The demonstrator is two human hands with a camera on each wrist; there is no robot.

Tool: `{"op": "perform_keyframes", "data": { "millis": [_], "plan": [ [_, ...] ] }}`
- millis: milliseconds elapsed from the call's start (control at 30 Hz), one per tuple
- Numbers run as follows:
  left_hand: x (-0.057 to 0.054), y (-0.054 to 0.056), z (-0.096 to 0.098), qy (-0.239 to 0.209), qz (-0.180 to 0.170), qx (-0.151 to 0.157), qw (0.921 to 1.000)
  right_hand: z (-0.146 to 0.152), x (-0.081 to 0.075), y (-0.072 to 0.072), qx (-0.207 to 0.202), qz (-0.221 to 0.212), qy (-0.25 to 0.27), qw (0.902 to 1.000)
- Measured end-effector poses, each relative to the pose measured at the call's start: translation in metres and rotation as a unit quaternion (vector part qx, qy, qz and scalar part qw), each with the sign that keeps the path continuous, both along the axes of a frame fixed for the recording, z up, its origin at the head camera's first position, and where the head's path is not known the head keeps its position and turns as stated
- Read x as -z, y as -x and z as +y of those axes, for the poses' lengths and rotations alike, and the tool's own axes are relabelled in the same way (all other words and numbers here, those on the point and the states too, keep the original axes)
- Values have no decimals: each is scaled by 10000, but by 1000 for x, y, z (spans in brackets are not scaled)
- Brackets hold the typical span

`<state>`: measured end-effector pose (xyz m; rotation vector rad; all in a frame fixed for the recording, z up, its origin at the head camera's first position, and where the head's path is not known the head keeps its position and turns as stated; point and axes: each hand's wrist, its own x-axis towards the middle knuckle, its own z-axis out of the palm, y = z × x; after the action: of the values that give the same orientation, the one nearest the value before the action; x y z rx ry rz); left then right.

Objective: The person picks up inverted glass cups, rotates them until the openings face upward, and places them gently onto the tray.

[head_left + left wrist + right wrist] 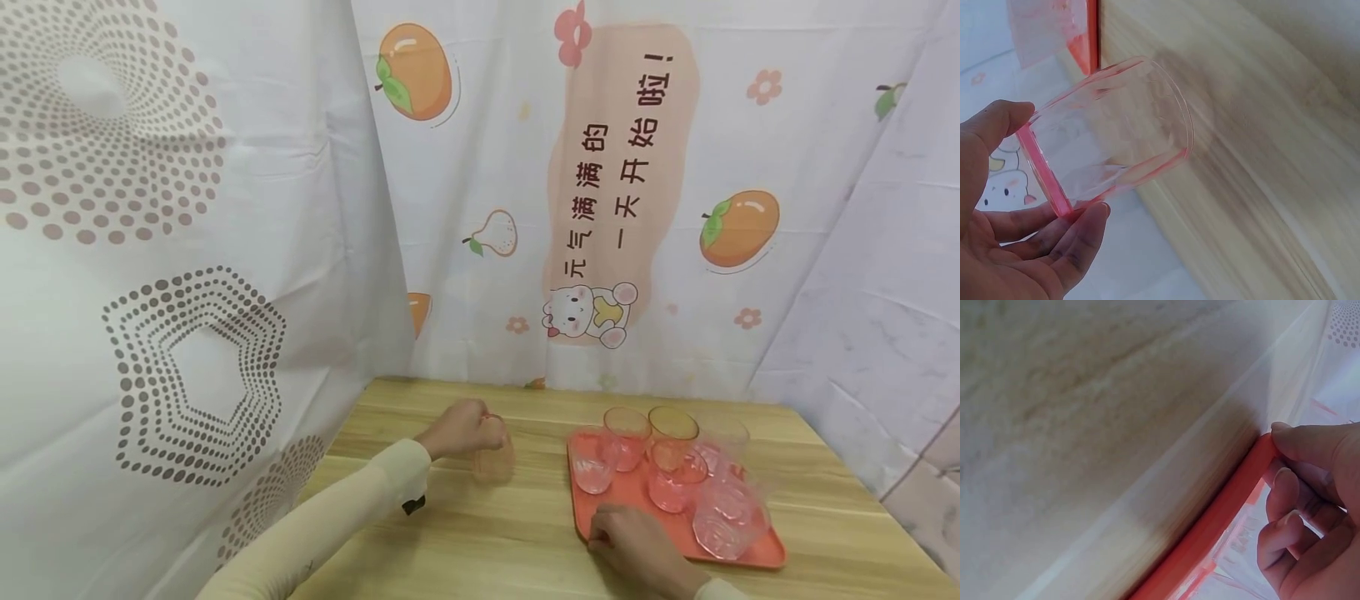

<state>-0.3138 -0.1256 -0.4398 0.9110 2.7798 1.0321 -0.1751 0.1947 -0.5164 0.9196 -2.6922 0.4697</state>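
My left hand grips a clear, pink-tinted cup above the left half of the table. Seen from the left wrist, thumb and fingers hold the cup by its thick pink base, and its open rim points down toward the wood. At the near left corner of a red-orange tray is my right hand. In the right wrist view its thumb and fingers pinch the tray's edge, the other fingers curled beside it.
Several clear and tinted cups stand on the tray, among them an amber-rimmed cup, a pink cup and a small clear cup. A wood-grain table lies beneath, with printed curtains behind and at both sides.
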Motion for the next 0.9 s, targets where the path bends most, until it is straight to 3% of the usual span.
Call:
{"op": "perform_keyframes", "data": {
  "millis": [900],
  "plan": [
    [2,-37,18,168,-17,349,9992,-2,-4,0,47,-13,158,9999]
  ]
}}
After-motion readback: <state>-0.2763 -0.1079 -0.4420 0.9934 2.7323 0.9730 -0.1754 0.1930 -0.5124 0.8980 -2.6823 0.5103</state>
